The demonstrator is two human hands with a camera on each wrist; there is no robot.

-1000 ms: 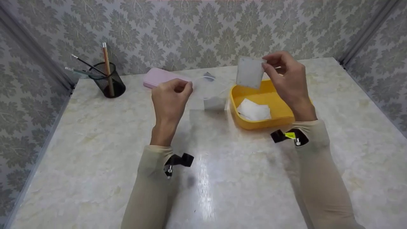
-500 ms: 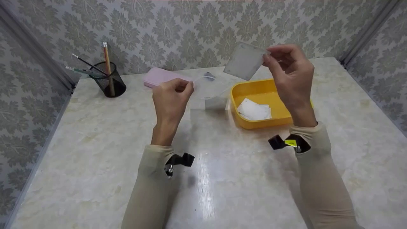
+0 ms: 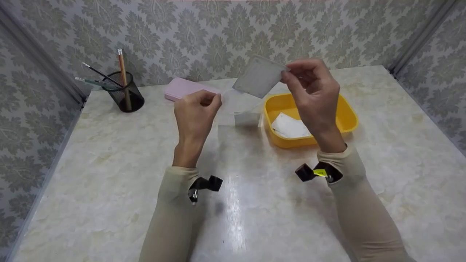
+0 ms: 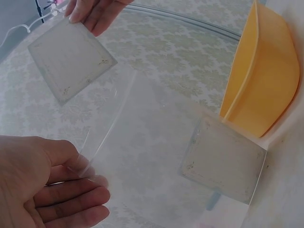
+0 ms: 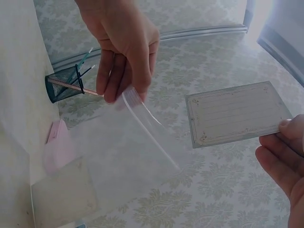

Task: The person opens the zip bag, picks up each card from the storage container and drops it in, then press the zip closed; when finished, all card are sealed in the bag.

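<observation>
My left hand (image 3: pixel 196 115) pinches the rim of a clear zip bag (image 4: pixel 142 133) between thumb and fingers. The bag hangs with its mouth parted. At the bottom of it lies a pale card (image 4: pixel 225 159), close to the table. My right hand (image 3: pixel 316 98) pinches a second pale card (image 3: pixel 259 77) by one corner. That card is tilted in the air above the bag's mouth and outside it. In the right wrist view its face shows printed lines and an ornamental border. More white cards (image 3: pixel 288 125) lie in the yellow tray (image 3: pixel 350 118), partly hidden behind my right hand.
A pink case (image 3: pixel 185 88) lies at the back behind my left hand. Further left stands a black mesh pen holder (image 3: pixel 125 97) with several pencils. The patterned wall (image 3: pixel 204 40) closes off the table's back edge.
My right hand lifted its card from above the tray, turned it to a slant, then carried it left over the bag. The left hand and the bag have hardly moved.
</observation>
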